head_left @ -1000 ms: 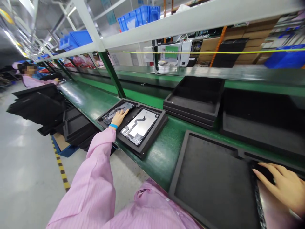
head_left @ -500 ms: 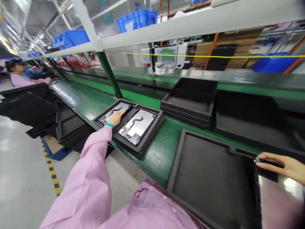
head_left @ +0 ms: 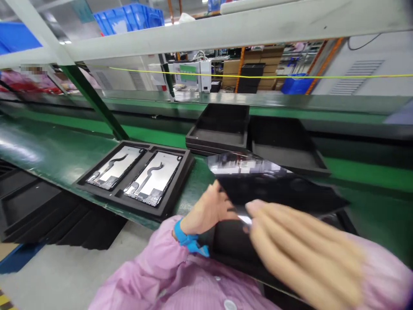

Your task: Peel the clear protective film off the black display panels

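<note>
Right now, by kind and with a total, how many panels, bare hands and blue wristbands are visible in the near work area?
Panels: 3 (left panel and right panel in the tray; tilted panel)
Hands: 2 (left hand, right hand)
Wristband: 1
Total: 6

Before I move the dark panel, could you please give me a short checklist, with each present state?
1. Left hand at the dark panel's near-left edge: ok.
2. Right hand gripping firmly: cannot tell, blurred.
3. Blue wristband worn on the left wrist: ok.
4. Silver-backed panels each in own compartment of the left-hand tray: ok.
5. Nearer tray in clear sight: not ok, largely hidden.
6. Dark panel's underside unmarked: cannot tell, hidden.
</note>
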### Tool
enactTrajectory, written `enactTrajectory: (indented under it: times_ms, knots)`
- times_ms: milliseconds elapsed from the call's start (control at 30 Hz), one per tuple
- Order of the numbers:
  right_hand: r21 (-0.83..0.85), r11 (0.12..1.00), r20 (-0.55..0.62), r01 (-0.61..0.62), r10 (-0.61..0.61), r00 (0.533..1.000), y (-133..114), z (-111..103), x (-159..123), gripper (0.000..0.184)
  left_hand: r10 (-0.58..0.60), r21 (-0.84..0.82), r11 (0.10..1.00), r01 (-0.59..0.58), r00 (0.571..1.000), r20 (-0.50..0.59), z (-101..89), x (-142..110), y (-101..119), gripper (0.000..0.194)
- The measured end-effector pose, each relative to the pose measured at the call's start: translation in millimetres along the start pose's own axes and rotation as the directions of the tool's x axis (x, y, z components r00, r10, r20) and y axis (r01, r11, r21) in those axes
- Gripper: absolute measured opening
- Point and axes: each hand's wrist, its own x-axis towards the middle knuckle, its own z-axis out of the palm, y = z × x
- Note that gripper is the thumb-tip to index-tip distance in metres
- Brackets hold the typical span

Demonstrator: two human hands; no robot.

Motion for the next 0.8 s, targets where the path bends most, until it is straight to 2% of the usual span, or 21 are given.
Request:
enactTrajectory:
  times_ms: [33, 67, 100, 133, 200, 233, 267, 300, 333, 367, 400, 433, 467, 533, 600, 633, 700, 767, 800]
  knots:
    - [-0.089, 0.990, -0.026, 0.107, -0.109, 0.994, -10, 11, 5, 0.023, 0.081, -0.071, 0.993, -0.094, 0.984, -0.159, 5.3, 3, -6, 0.059]
    - [-0.135, 0.976, -0.009, 0.171, -0.174, 0.985, -16, 19, 10, 0.023, 0.127, -0.089, 0.983, -0.160, 0.947, -0.295, 7.6, 6, -10, 0.047]
    - [-0.141, 0.966, 0.026, 0.215, -0.213, 0.977, -18, 23, 14, 0.024, 0.146, -0.078, 0.978, -0.192, 0.906, -0.397, 7.6, 7, -11, 0.037]
    - [-0.096, 0.973, 0.087, 0.209, -0.201, 0.976, -15, 25, 18, 0.027, 0.146, -0.059, 0.979, -0.193, 0.879, -0.454, 5.9, 8, -12, 0.033]
    - [-0.053, 0.997, 0.147, 0.057, -0.049, 0.988, 5, 21, 22, 0.036, 0.119, -0.021, 0.989, -0.144, 0.878, -0.463, 0.4, 5, -10, 0.033]
    - [-0.088, 0.993, 0.132, -0.079, 0.090, 0.987, 21, 19, 22, 0.037, 0.120, 0.006, 0.991, -0.131, 0.889, -0.443, -2.1, 3, -9, 0.034]
    - [-0.139, 0.960, 0.114, -0.244, 0.260, 0.959, 40, 18, 22, 0.036, 0.133, 0.039, 0.991, -0.129, 0.902, -0.410, -3.9, 0, -8, 0.037]
    - [-0.186, 0.889, 0.080, -0.419, 0.438, 0.895, 60, 19, 20, 0.033, 0.154, 0.073, 0.988, -0.137, 0.917, -0.368, -4.8, -2, -8, 0.042]
    - [-0.160, 0.807, 0.097, -0.569, 0.587, 0.804, 79, 21, 18, 0.033, 0.176, 0.102, 0.983, -0.151, 0.932, -0.318, -4.8, -4, -8, 0.048]
    - [-0.090, 0.723, 0.130, -0.685, 0.691, 0.711, 96, 25, 15, 0.036, 0.190, 0.122, 0.979, -0.162, 0.944, -0.268, -4.1, -4, -8, 0.054]
    - [-0.023, 0.650, 0.166, -0.759, 0.751, 0.639, 111, 31, 13, 0.042, 0.194, 0.134, 0.977, -0.167, 0.956, -0.221, -3.1, -5, -10, 0.060]
    - [0.035, 0.598, 0.193, -0.801, 0.782, 0.593, 122, 36, 11, 0.048, 0.183, 0.142, 0.977, -0.159, 0.967, -0.176, -2.0, -4, -11, 0.065]
    - [0.067, 0.570, 0.190, -0.819, 0.799, 0.571, 130, 41, 9, 0.052, 0.165, 0.150, 0.978, -0.144, 0.977, -0.137, -0.8, -3, -13, 0.068]
    - [0.056, 0.565, 0.119, -0.823, 0.815, 0.568, 136, 49, 7, 0.052, 0.144, 0.170, 0.977, -0.129, 0.986, -0.083, 1.1, 0, -18, 0.071]
    - [0.036, 0.571, 0.027, -0.820, 0.820, 0.571, 131, 53, 8, 0.043, 0.153, 0.192, 0.971, -0.139, 0.986, -0.059, 3.0, 2, -20, 0.071]
    - [0.032, 0.598, -0.022, -0.801, 0.802, 0.597, 126, 53, 8, 0.039, 0.162, 0.198, 0.969, -0.148, 0.985, -0.059, 3.9, 3, -20, 0.072]
    - [0.061, 0.692, -0.081, -0.720, 0.722, 0.687, 112, 50, 7, 0.033, 0.181, 0.197, 0.967, -0.164, 0.981, -0.072, 5.9, 4, -18, 0.073]
    - [0.235, 0.750, -0.082, -0.618, 0.649, 0.756, 96, 43, 3, 0.028, 0.196, 0.185, 0.966, -0.178, 0.977, -0.086, 7.6, 4, -14, 0.071]
    - [0.374, 0.733, -0.089, -0.568, 0.638, 0.765, 90, 40, 0, 0.024, 0.201, 0.183, 0.966, -0.184, 0.976, -0.081, 8.4, 4, -12, 0.069]
